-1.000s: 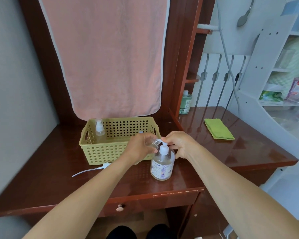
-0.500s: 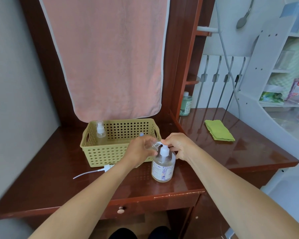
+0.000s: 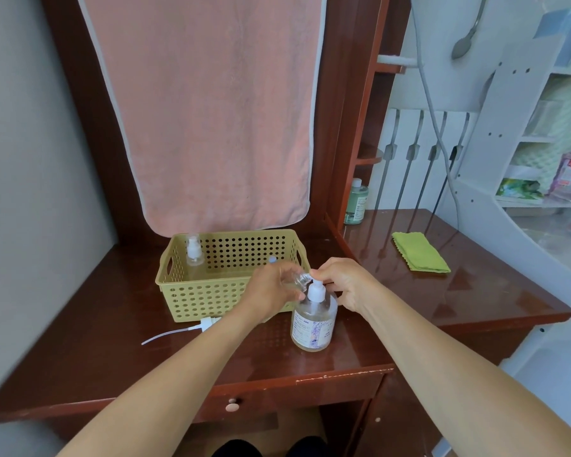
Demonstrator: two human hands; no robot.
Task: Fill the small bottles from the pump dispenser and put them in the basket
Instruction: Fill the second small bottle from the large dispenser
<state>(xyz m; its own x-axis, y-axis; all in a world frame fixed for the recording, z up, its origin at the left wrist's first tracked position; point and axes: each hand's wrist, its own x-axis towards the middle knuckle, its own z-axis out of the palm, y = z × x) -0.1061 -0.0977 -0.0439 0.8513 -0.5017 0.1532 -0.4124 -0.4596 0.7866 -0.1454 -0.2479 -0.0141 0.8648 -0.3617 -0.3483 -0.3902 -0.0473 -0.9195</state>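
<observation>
Clear small bottle (image 3: 295, 281), tilted neck-first to the white pump dispenser (image 3: 314, 316) spout, clamped in left hand (image 3: 271, 288) grip. Right hand (image 3: 345, 282) fingers pinched on pump head. Near worktop (image 3: 80, 357) front edge; yellow basket (image 3: 211, 296) just behind, bare room left.

Small bottle tipped at the pump spout

The left grip (image 3: 271, 288) wraps a small clear bottle (image 3: 298, 281), tilted, mouth right at the nozzle of the pump dispenser (image 3: 314, 316); the right grip (image 3: 342, 281) sits on the pump head. Just behind the left grip, the yellow basket (image 3: 211, 300) holds one capped bottle (image 3: 193, 252). A loose pump tube (image 3: 182, 329) lies on the bench (image 3: 112, 367) beside it.
</observation>
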